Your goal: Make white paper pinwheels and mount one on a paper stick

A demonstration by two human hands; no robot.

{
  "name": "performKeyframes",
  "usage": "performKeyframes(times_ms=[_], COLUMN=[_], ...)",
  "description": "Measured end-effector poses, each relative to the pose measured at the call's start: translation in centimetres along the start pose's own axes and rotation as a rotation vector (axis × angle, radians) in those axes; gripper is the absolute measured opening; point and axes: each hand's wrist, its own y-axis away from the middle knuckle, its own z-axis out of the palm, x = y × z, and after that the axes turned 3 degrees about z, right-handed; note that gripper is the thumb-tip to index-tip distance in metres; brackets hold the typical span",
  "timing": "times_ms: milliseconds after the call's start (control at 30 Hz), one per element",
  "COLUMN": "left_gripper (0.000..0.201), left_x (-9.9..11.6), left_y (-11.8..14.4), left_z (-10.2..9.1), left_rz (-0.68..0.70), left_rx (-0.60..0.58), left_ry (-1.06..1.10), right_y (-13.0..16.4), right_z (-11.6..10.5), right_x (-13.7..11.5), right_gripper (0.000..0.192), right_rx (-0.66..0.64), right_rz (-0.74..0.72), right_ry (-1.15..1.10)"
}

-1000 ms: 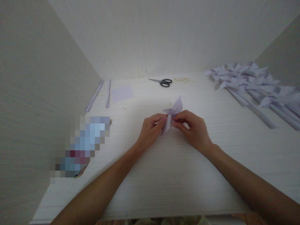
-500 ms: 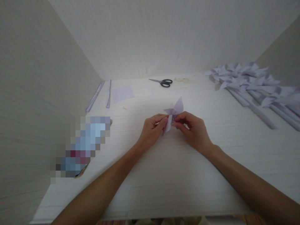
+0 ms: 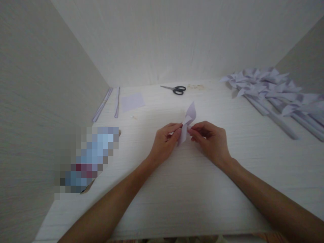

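Both my left hand (image 3: 165, 140) and right hand (image 3: 209, 140) pinch a half-folded lilac paper pinwheel head (image 3: 188, 123) just above the counter (image 3: 177, 195). It lacks a stick. Farther off lie a paper square (image 3: 132, 101), scissors (image 3: 176, 89) and finished pinwheels (image 3: 273, 91).

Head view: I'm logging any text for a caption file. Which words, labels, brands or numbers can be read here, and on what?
None can be read. The paper piece pinched by the left hand and right hand is plain lilac.
The scissors, the paper square and the pinwheels show no print.
The pixelated patch on the table is unreadable.
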Motion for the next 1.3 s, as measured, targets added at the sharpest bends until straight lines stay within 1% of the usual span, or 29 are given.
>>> performKeyframes(times_ms=[133,333,433,533,600,733,1000,1167,1233,1300], left_gripper=[0.024,0.023,0.022,0.020,0.019,0.017,0.017,0.017,0.017,0.017], left_x=[0.0,-0.1,-0.1,0.1,0.3,0.5,0.8,1.0,0.9,0.6], left_y=[0.1,0.2,0.2,0.3,0.2,0.2,0.1,0.0,0.0,0.1], left_z=[0.0,-0.1,-0.2,-0.2,-0.3,-0.2,-0.2,0.0,0.0,-0.1], left_rz=[0.002,0.021,0.023,0.023,0.020,0.021,-0.009,-0.058,-0.079,-0.069], left_rx=[-0.014,0.019,0.040,0.034,0.026,0.023,0.037,0.050,0.050,0.049], left_ry=[-0.013,-0.132,-0.185,-0.227,-0.264,-0.288,-0.254,-0.189,-0.207,-0.262], right_y=[0.0,0.2,0.1,0.1,0.0,0.0,0.2,0.2,0.2,0.1], right_z=[0.1,0.0,-0.2,-0.4,-0.5,-0.6,-0.5,-0.5,-0.5,-0.5], right_x=[0.0,0.1,0.0,-0.1,-0.1,-0.1,-0.2,-0.2,-0.2,-0.2], right_gripper=[0.009,0.011,0.011,0.011,0.011,0.011,0.010,0.009,0.010,0.010], right_rx=[0.029,0.021,0.003,-0.010,-0.022,-0.032,0.005,0.019,0.020,0.013], right_rz=[-0.001,-0.087,-0.144,-0.208,-0.227,-0.252,-0.282,-0.251,-0.235,-0.241], right_ry=[-0.033,-0.011,0.079,0.198,0.231,0.275,0.385,0.354,0.331,0.324])
